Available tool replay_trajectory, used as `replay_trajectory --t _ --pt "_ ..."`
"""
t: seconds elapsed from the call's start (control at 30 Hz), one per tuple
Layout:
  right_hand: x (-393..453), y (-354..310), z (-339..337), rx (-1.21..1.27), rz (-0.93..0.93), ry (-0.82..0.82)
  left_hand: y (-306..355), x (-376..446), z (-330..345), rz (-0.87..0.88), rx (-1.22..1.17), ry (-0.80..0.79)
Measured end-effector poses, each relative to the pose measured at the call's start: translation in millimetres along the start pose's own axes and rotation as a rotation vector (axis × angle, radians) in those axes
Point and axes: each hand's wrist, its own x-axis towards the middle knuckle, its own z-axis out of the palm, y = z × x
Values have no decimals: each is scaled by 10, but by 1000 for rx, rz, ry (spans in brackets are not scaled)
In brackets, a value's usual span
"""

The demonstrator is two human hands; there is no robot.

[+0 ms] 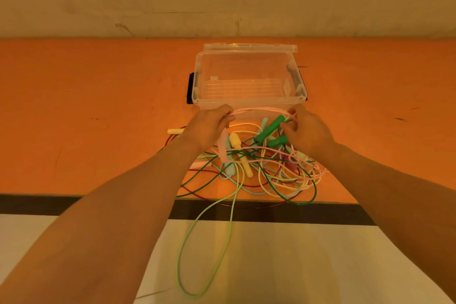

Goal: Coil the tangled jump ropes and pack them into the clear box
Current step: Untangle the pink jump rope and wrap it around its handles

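Left hand [209, 126] and right hand [306, 131] each pinch the pink rope [259, 110], fingers curled, strands stretched between them just in front of the open box [249, 81]. Other ropes [259, 170] lie tangled on the table [98, 106], one green loop hanging off the edge. Best to keep loops even, free the pink rope from the pile before adding turns, then drop the coil in the box.

worktop [98, 111]: you see plain orange, with a black front edge
box [249, 103]: clear, with black side latches
ropes: you have pink [259, 110], dark green [306, 180], light green [187, 237], dark red [246, 205]
handles: green [270, 129], yellow [240, 150]
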Motion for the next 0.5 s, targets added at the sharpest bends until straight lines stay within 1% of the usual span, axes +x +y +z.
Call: replay_trajectory --t 0.1,0.23,0.3,0.37,0.4,0.43,0.5 --pt "-61 -34 9 171 -58 -119 21 8 -9 106 127 42" --pt "-46 -231 31 313 -138 -130 199 46 27 223 235 32" --pt "-28 -351 54 378 -185 -142 267 61 53 196 242 24" --pt "-15 -415 52 374 -233 -100 287 66 70 84 92 27" --pt "-5 -433 42 374 -240 -64 294 64 63 -21 -27 22" --pt "-1 -449 24 385 -241 -29 311 62 46 -151 -146 -19" --pt "-1 -482 -13 400 -285 39 338 54 19 -372 -353 -177"
